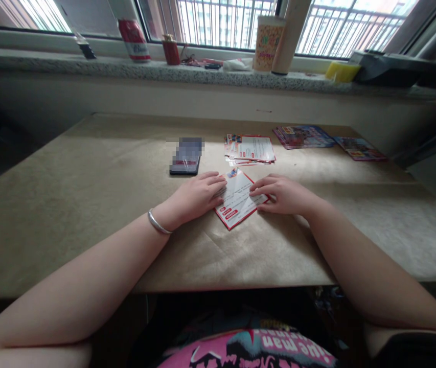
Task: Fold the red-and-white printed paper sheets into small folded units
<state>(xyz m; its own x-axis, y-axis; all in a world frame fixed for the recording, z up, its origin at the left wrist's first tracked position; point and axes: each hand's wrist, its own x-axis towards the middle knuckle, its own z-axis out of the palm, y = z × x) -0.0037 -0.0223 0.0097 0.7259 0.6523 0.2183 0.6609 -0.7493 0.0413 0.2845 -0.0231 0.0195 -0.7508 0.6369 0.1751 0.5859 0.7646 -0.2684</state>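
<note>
A white printed card with a red border (236, 200) lies turned like a diamond on the table in front of me, with lines of text facing up. My left hand (202, 194), with a silver bangle on its wrist, grips the card's left side, fingers over the top and thumb by the lower edge. At the right corner, my right hand (275, 193) has hold of the same card between fingers and thumb. Just behind it sits a loose pile of similar cards (256, 148). A dark phone (185, 157) lies beyond my left hand.
Two groups of colourful cards, one larger (304, 137) and one smaller (360, 148), lie at the back right of the beige table (87, 204). On the windowsill stand a red can (134, 41), a red bottle (170, 50), a patterned cup (267, 43) and a yellow item (342, 71).
</note>
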